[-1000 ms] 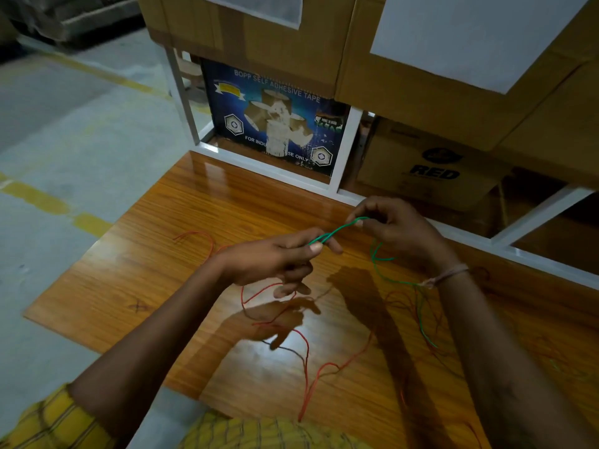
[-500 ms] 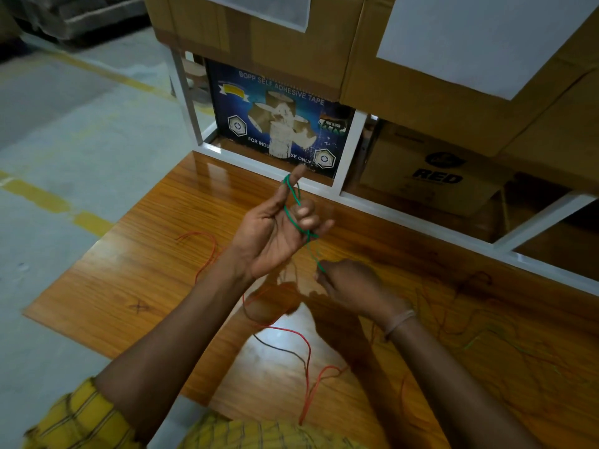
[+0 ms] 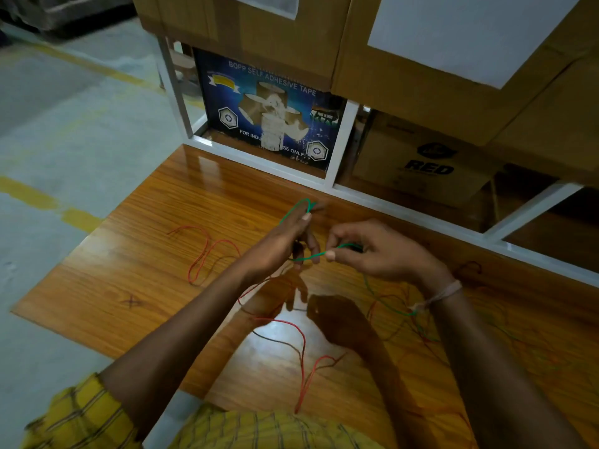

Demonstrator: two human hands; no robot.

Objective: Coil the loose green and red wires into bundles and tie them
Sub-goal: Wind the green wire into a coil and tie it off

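While the concrete floor (image 3: 64,131) with its worn yellow stripe fills the left side, a glossy wooden table (image 3: 155,260) takes up most of the lower part of the view. Behind its far edge runs a white metal rack (image 3: 343,140) loaded with brown cartons (image 3: 421,79); white sheets are stuck to their fronts, with no writing legible on them. One carton lower down (image 3: 421,157) bears the word "RED" in black under a dark round logo. Beside it to the left stands a blue box (image 3: 269,115) printed "BOPP SELF ADHESIVE TAPE", showing rolls of tape, with "FOR INDU… SE ONLY" partly readable along its bottom and a small mark that seems to say "MAKE IN INDIA".

Both forearms reach over the table from yellow checked sleeves (image 3: 81,416). On the left hand (image 3: 285,241) the fingers are stretched forward, and the green wire (image 3: 343,246) loops round their tips. From there it runs to the right hand (image 3: 382,254), which pinches it between thumb and fingers, then trails down past the wrist, where a pale thread band (image 3: 440,294) sits, onto the tabletop. Red wire (image 3: 207,251) lies loose in curls on the table left of the hands, and more red strands wander under the arms toward the near edge.
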